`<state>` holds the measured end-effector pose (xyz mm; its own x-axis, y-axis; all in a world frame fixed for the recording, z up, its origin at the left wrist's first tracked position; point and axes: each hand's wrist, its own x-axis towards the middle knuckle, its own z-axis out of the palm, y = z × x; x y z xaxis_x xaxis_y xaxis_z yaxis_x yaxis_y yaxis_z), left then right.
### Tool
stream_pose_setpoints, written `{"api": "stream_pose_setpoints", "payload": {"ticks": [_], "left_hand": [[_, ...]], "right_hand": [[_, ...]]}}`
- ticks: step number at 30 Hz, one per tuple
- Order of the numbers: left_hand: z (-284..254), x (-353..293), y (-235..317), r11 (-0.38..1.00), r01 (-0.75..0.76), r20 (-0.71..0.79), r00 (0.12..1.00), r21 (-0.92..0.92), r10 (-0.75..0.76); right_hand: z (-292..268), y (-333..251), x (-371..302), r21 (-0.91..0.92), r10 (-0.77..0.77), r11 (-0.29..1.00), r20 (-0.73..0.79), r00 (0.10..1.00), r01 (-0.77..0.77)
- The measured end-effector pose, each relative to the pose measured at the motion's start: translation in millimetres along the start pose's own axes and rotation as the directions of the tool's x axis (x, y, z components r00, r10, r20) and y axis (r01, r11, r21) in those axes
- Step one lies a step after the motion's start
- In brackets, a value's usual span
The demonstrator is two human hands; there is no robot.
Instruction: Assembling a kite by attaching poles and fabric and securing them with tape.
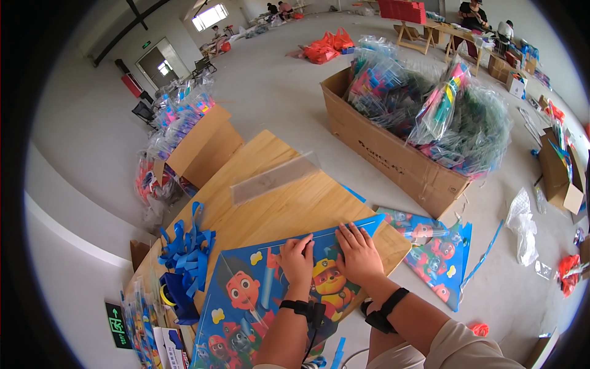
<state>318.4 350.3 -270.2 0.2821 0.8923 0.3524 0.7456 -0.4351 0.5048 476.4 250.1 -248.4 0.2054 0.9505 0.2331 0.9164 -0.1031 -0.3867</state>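
Note:
A large blue sheet printed with cartoon figures (255, 307) lies over the near part of the wooden table, its long blue edge running up to the right. My left hand (297, 261) rests on the sheet near that edge with its fingers curled; what they pinch, if anything, is hidden. Farther right, my right hand (359, 251) lies flat on the same edge, fingers stretched out and pressing it down. Both wrists wear black bands, and a cable hangs from the left one.
On the wooden table (264, 150) are a clear plastic strip (276, 179), a heap of blue strips (192, 255) and a blue tape dispenser (178, 299). More printed sheets (439, 264) hang beyond its right corner. A carton (393, 166) heaped with plastic-wrapped goods stands ahead; another carton (206, 147) stands left.

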Motion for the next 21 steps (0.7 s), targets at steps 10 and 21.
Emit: {"api": "stream_pose_setpoints", "payload": {"ticks": [10,21], "left_hand": [[1.2,0.8,-2.6,0.999,-0.005,0.014,1.0,0.042,0.004],[-3.1,0.5,1.3,0.995,0.051,0.007,0.999,-0.085,-0.051]], "right_hand": [[-2.0,-0.2,0.6,0.018,-0.018,1.0,-0.018,1.0,0.018],[-2.5,-0.7,1.2,0.015,-0.015,1.0,-0.011,1.0,0.015]]}}
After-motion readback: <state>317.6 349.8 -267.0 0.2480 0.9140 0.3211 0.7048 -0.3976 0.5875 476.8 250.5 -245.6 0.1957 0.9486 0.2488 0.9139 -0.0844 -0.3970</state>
